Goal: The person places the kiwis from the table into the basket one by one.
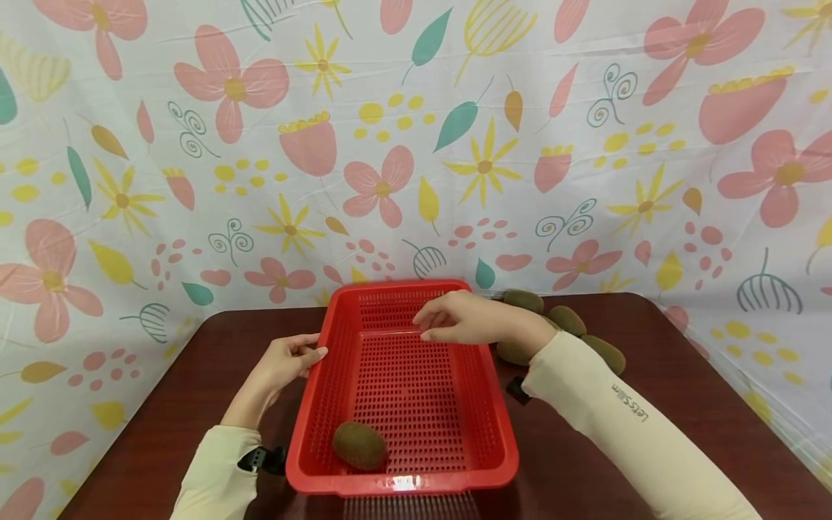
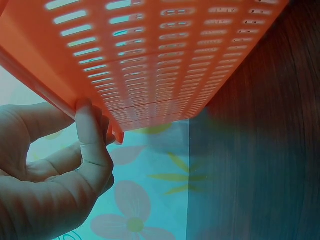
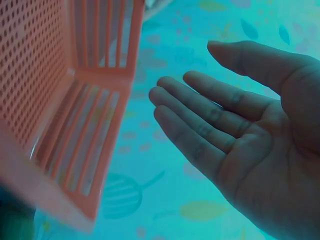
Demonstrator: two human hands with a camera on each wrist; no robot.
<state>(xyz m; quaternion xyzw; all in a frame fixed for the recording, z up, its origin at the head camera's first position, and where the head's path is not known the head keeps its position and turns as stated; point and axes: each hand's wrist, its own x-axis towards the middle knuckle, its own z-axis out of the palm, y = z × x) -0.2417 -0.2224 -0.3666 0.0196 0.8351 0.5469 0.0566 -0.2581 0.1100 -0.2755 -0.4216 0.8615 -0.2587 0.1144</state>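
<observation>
- Head view: red basket (image 1: 416, 383) mid-table, one kiwi (image 1: 360, 445) in its near-left corner; more kiwis (image 1: 565, 321) lie far right, outside.
- Left hand (image 1: 286, 361) pinches the basket's left rim; left wrist view confirms thumb (image 2: 92, 140) on edge.
- Right hand (image 1: 458, 319) hovers over the far end; right wrist view shows fingers (image 3: 200, 120) straight, empty.

Head view above—wrist views close, basket (image 1: 403, 375) shared

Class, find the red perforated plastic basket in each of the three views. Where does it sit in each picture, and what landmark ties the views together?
Head: the red perforated plastic basket lies centre, on the dark wooden table.
Left wrist: its slotted wall fills the top, the left hand gripping its rim.
Right wrist: its corner fills the left side, beside the open right hand.
Shared landmark: the floral backdrop cloth.
</observation>
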